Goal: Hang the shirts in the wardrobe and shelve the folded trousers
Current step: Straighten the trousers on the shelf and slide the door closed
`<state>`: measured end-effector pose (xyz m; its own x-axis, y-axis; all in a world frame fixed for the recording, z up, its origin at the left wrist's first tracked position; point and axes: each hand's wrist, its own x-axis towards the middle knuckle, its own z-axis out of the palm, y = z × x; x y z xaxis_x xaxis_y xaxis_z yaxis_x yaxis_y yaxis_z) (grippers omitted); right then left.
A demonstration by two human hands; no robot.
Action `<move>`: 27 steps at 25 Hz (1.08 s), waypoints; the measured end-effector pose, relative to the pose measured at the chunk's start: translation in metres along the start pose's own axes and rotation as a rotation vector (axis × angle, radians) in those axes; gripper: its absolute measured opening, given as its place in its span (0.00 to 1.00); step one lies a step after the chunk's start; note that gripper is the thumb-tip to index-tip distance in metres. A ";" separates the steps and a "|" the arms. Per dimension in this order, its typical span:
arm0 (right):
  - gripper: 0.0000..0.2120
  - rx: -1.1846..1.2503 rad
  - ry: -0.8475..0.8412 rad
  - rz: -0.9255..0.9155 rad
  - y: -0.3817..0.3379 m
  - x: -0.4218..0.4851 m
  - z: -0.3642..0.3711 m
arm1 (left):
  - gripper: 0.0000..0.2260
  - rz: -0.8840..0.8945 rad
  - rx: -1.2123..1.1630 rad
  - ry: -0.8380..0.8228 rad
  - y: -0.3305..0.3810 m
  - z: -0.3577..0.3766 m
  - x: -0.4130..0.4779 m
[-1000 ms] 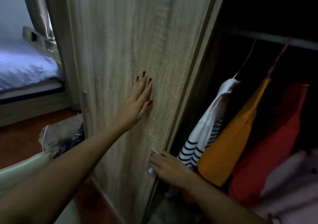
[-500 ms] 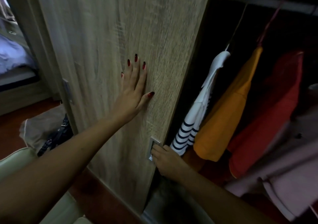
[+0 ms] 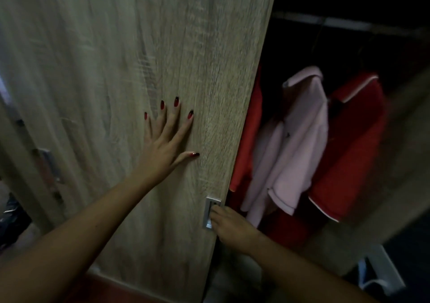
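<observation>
A light oak sliding wardrobe door (image 3: 116, 69) fills the left and middle of the view. My left hand (image 3: 167, 144) lies flat against it with fingers spread. My right hand (image 3: 230, 228) has its fingers hooked into the recessed metal handle (image 3: 210, 209) at the door's right edge. In the dark opening to the right, a pink shirt (image 3: 295, 144) hangs between two red shirts, one (image 3: 249, 139) partly behind the door edge and one (image 3: 353, 144) further right, under the hanging rail (image 3: 344, 24).
A second metal handle (image 3: 50, 165) shows on the door panel at far left. A dark bag (image 3: 11, 219) lies on the floor at lower left. The wardrobe's right side wall (image 3: 395, 163) and a white object (image 3: 381, 272) stand at lower right.
The door has slid to the right, covering the striped and orange shirts. Both hands have moved right with it, and the view has swung right to the pink and red shirts.
</observation>
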<state>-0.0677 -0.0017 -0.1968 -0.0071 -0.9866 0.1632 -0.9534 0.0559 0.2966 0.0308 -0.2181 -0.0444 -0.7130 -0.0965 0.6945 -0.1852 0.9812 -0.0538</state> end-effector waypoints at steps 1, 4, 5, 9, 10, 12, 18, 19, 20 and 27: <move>0.13 0.004 -0.001 0.000 0.006 -0.015 -0.003 | 0.37 0.015 -0.001 0.000 0.013 0.001 0.002; 0.13 -0.004 -0.025 0.058 0.018 -0.070 -0.015 | 0.37 0.025 -0.053 0.010 0.059 0.000 0.009; 0.11 -0.014 -0.043 0.100 0.020 -0.089 -0.018 | 0.37 0.027 -0.063 0.013 0.075 0.000 0.010; 0.09 -0.129 -0.162 0.254 0.028 -0.155 -0.028 | 0.38 0.049 -0.067 0.008 0.137 0.004 0.019; 0.08 -0.160 -0.182 0.288 0.031 -0.169 -0.033 | 0.38 0.053 -0.061 0.008 0.152 0.006 0.021; 0.06 -0.208 -0.213 0.344 0.036 -0.191 -0.040 | 0.39 0.054 -0.044 0.002 0.179 0.007 0.025; 0.08 -0.260 -0.294 0.434 0.047 -0.248 -0.050 | 0.39 0.046 -0.042 0.006 0.244 0.006 0.031; 0.08 -0.268 -0.284 0.440 0.048 -0.254 -0.050 | 0.39 0.044 -0.042 0.002 0.251 0.005 0.033; 0.08 -0.275 -0.275 0.445 0.049 -0.259 -0.051 | 0.39 0.043 -0.041 0.000 0.258 0.006 0.034; 0.05 -0.314 -0.248 0.391 0.068 -0.287 -0.036 | 0.39 0.037 -0.033 -0.009 0.289 0.011 0.038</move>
<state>-0.1191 0.2907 -0.1895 -0.4494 -0.8874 0.1024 -0.7302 0.4310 0.5302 -0.0571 0.0599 -0.0416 -0.7253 -0.0617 0.6857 -0.1367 0.9891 -0.0555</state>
